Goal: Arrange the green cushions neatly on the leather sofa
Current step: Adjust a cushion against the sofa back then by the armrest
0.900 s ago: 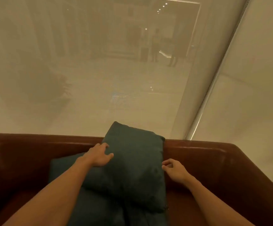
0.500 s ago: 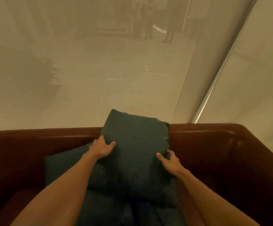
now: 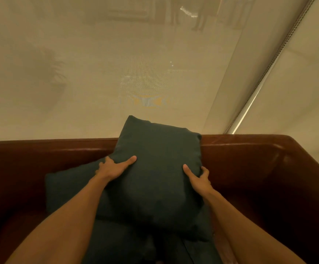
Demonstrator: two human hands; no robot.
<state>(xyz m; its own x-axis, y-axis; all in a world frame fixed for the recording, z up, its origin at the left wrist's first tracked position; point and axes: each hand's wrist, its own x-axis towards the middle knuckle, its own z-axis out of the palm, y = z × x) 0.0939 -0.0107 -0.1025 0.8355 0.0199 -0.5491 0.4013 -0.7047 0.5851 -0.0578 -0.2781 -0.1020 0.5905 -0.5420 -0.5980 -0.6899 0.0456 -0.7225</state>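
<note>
A dark green cushion [image 3: 158,174] stands tilted against the back of the brown leather sofa [image 3: 40,151], its top corner above the backrest. My left hand [image 3: 113,167] grips its left edge, thumb on the front. My right hand [image 3: 197,178] grips its right edge, fingers wrapped behind. A second green cushion [image 3: 67,187] lies behind it to the left, partly hidden. More green cushion fabric [image 3: 128,244] lies below, between my forearms.
The sofa's right arm [image 3: 291,168] curves round at the right. Behind the backrest hangs a translucent beige roller blind [image 3: 97,73], with a second blind [image 3: 297,82] and a bead chain at the right. Dim figures show through the blind at the top.
My right hand went from beside the cushion to gripping its right edge. Both hands now clasp the cushion, which stands a little straighter. The camera has tipped downward.
</note>
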